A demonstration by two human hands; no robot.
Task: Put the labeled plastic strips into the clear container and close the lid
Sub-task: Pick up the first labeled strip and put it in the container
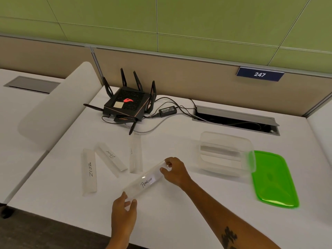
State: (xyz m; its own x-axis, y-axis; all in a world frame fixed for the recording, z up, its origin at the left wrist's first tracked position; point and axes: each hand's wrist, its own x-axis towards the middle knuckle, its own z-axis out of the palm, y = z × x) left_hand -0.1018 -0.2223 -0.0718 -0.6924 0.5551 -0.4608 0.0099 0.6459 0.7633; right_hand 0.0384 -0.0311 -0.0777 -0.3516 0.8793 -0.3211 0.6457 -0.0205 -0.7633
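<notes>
A clear plastic strip labeled PENGUIN [146,182] is held at both ends: my left hand [124,211] pinches its near end and my right hand [175,170] grips its far end. Three more strips lie on the white desk to the left: one marked ZEBRA [89,172], one marked BEAR [111,158], and one on its edge [135,155] whose label I cannot read. The clear container [227,153] stands open to the right of my hands. Its green lid [273,178] lies flat beside it on the right.
A black router [128,104] with antennas, a power brick [167,111] and cables sit at the back of the desk [179,212]. An open cable hatch [235,121] lies behind the container. A white chair back [59,106] stands at the left.
</notes>
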